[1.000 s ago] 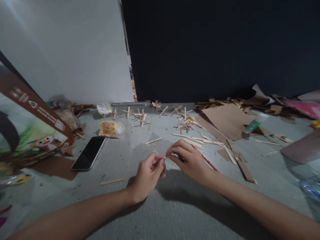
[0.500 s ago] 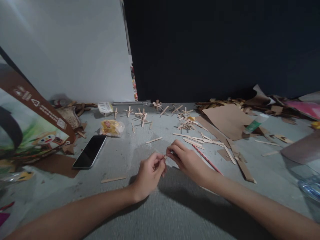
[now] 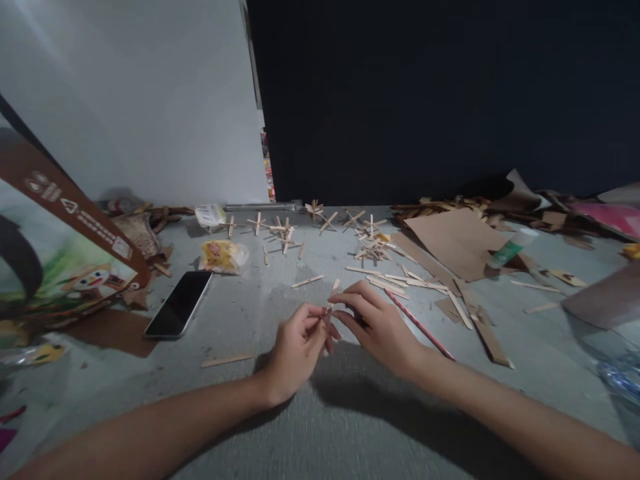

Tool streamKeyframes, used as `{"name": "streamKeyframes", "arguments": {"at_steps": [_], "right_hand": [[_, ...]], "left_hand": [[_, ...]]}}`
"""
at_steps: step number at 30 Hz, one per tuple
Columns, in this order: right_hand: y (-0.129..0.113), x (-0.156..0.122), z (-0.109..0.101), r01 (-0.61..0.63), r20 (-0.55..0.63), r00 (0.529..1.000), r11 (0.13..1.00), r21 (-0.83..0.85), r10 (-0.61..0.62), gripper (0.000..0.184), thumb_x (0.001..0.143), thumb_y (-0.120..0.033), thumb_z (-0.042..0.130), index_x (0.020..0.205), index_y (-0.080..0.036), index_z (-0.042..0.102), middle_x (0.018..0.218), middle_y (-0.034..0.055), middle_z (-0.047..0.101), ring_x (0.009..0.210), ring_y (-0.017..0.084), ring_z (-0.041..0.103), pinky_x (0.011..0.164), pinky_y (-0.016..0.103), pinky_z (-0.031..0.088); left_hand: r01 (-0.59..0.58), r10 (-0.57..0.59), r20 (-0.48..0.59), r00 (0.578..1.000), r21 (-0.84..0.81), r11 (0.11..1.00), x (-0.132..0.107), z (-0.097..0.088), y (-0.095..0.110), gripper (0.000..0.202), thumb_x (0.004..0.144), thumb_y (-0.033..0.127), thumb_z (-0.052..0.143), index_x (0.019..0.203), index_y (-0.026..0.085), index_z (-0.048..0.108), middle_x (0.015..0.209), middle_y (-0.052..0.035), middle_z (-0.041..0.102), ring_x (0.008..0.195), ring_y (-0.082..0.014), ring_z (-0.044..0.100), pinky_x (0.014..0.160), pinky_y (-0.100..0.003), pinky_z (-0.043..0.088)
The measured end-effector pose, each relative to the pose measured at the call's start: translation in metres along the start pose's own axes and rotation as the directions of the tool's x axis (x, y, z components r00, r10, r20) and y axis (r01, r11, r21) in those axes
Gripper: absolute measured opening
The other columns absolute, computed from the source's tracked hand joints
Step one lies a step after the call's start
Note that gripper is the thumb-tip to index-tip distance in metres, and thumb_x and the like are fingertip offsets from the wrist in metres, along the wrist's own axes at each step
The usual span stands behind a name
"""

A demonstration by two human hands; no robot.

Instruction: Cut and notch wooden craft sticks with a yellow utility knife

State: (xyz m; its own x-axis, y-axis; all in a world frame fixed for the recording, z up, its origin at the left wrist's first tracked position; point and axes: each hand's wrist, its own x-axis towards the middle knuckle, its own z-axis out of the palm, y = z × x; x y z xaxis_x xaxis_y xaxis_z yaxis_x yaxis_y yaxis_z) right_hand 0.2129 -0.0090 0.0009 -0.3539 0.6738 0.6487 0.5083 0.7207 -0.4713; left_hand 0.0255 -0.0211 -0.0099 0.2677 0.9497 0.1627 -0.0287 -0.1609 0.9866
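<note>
In front of me, my left hand pinches a short wooden craft stick, whose pale end points up between the hands. The fingertips cover most of the stick. Thumb and index finger of my right hand close on the same spot from the right, and the rest of its fingers are bent. Just beyond the hands lies one loose craft stick, and another craft stick is left of my left wrist. A red pencil-like rod lies beside my right hand.
Crossed-stick pieces stand along the back. Several loose sticks and cardboard lie to the right, with a glue stick. A phone, a yellow packet and a printed bag are on the left.
The craft stick's upper end now shows above the fingertips. My right hand has shifted slightly down and right, its fingers a little more spread. My left hand has hardly moved.
</note>
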Motion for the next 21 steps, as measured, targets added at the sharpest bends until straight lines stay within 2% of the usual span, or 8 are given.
{"name": "streamKeyframes", "arguments": {"at_steps": [5,12,16,21], "right_hand": [[0.0037,-0.0014,0.0017,0.030,-0.001,1.000,1.000,-0.005,-0.030,0.017,0.110,-0.026,0.053,0.116,-0.025,0.069,0.105,0.0079,0.069,0.087,0.020,0.071,0.073,0.032,0.058],[0.0002,0.0003,-0.0003,-0.004,0.047,0.999,1.000,-0.005,0.004,0.018,0.110,-0.024,0.051,0.106,-0.023,0.068,0.101,0.0071,0.068,0.085,0.020,0.070,0.072,0.031,0.056],[0.0003,-0.0009,0.0002,-0.021,0.083,0.996,0.995,-0.098,0.030,0.016,0.109,-0.022,0.048,0.110,-0.023,0.065,0.103,0.0082,0.066,0.083,0.021,0.070,0.069,0.032,0.054],[0.0013,-0.0044,0.0028,-0.027,0.141,0.988,0.972,-0.235,0.062,0.017,0.107,-0.016,0.045,0.115,-0.021,0.060,0.109,0.0110,0.064,0.071,0.020,0.067,0.056,0.030,0.047]], "left_hand": [[0.008,-0.008,0.017,1.000,-0.005,1.000,0.0001,-0.0007,-0.0011,0.036,0.097,0.054,0.065,0.094,0.019,0.056,0.073,-0.0016,0.070,0.055,-0.0114,0.059,0.053,-0.023,0.044],[0.007,-0.008,0.030,1.000,0.040,0.999,-0.0009,-0.0002,-0.0038,0.031,0.100,0.049,0.061,0.095,0.019,0.056,0.076,-0.0046,0.074,0.055,-0.0114,0.058,0.054,-0.024,0.043],[0.003,-0.004,0.016,1.000,0.061,0.998,-0.0011,-0.0003,-0.0036,0.028,0.100,0.046,0.060,0.095,0.019,0.055,0.072,-0.0030,0.072,0.054,-0.0116,0.057,0.053,-0.024,0.042],[0.028,-0.029,0.019,0.999,0.031,0.999,-0.0011,0.0002,-0.0033,0.025,0.098,0.043,0.063,0.096,0.019,0.055,0.076,-0.0036,0.074,0.054,-0.0113,0.058,0.053,-0.024,0.043]]}}
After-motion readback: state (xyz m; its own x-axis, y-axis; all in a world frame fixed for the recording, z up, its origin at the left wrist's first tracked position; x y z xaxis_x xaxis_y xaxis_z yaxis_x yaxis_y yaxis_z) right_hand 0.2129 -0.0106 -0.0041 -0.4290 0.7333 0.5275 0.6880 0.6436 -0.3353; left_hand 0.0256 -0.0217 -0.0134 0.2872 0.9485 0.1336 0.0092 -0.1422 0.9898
